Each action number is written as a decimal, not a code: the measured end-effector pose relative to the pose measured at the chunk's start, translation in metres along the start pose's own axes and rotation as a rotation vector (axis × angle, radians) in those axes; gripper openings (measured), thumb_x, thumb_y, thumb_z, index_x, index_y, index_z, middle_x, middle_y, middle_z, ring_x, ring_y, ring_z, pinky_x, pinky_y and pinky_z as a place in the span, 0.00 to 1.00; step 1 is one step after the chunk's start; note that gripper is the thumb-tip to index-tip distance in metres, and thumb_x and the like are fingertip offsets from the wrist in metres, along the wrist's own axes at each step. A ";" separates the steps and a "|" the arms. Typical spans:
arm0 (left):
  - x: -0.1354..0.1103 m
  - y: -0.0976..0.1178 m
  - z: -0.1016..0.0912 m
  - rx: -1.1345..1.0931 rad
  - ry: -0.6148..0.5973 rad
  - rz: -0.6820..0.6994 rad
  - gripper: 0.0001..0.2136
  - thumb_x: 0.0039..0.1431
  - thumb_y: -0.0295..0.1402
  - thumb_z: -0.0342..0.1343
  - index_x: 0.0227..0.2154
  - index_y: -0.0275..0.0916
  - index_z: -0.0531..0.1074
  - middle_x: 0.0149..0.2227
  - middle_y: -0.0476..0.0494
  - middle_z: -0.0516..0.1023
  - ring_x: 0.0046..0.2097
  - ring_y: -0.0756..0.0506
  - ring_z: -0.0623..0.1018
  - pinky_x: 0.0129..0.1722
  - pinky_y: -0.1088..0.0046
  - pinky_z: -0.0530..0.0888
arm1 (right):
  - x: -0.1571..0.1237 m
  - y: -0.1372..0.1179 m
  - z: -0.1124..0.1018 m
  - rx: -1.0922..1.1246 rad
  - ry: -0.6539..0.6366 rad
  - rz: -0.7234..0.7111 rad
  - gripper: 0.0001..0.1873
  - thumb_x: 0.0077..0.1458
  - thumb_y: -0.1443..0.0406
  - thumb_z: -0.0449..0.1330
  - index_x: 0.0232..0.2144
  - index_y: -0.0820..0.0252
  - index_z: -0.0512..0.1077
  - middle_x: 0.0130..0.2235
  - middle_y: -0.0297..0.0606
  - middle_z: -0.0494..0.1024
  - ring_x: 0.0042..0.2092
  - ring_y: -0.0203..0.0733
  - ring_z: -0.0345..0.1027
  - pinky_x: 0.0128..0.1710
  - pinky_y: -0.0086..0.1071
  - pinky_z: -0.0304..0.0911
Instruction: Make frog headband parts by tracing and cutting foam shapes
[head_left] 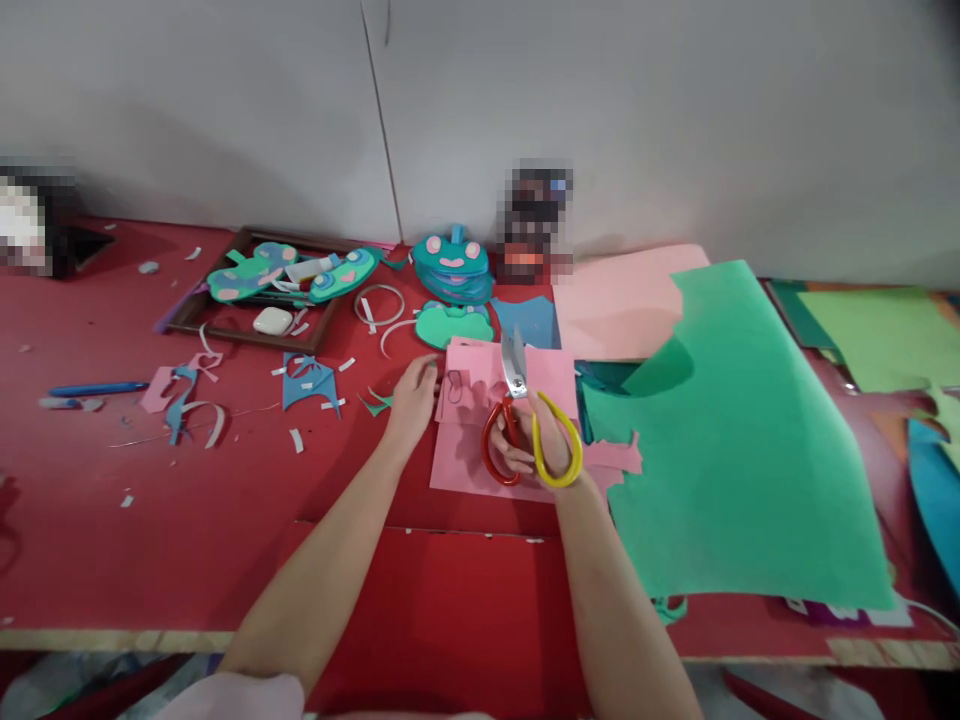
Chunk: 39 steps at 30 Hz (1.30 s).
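My right hand [551,440] is wrapped round a pair of scissors [516,375] with one red and one yellow handle loop. Their blades point away from me, slightly parted, above the pink paper [480,470]. A smaller pink piece [455,395] with a dark outline drawn on it lies on the left part of that paper. Beside the paper's left edge, my left hand [412,405] rests on the red table with its fingers stretched forward and nothing visible in it. Whether its fingertips touch the paper I cannot make out.
A large green sheet [750,450] covers much of the right side. Behind lie a pale pink sheet [622,300] and a teal frog-faced pouch [452,268]. A brown frame [247,338], a blue pen [97,388] and paper scraps [311,383] lie to the left.
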<state>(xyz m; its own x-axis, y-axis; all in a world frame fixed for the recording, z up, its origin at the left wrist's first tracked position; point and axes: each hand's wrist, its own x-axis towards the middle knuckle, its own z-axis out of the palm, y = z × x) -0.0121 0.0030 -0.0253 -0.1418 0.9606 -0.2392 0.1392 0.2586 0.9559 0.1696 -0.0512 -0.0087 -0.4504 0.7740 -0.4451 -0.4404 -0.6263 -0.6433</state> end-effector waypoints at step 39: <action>-0.001 0.006 0.001 -0.116 -0.194 -0.174 0.10 0.60 0.37 0.48 0.30 0.36 0.69 0.25 0.47 0.74 0.24 0.49 0.75 0.24 0.75 0.70 | 0.009 0.012 -0.001 -0.121 0.049 0.041 0.30 0.54 0.40 0.45 0.20 0.58 0.64 0.19 0.32 0.68 0.12 0.27 0.42 0.13 0.27 0.39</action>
<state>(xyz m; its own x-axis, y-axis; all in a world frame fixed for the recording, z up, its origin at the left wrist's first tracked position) -0.0104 0.0035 -0.0195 0.0380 0.9071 -0.4191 0.0141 0.4189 0.9079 0.1611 -0.0516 -0.0213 -0.4266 0.7535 -0.5002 -0.3243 -0.6438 -0.6931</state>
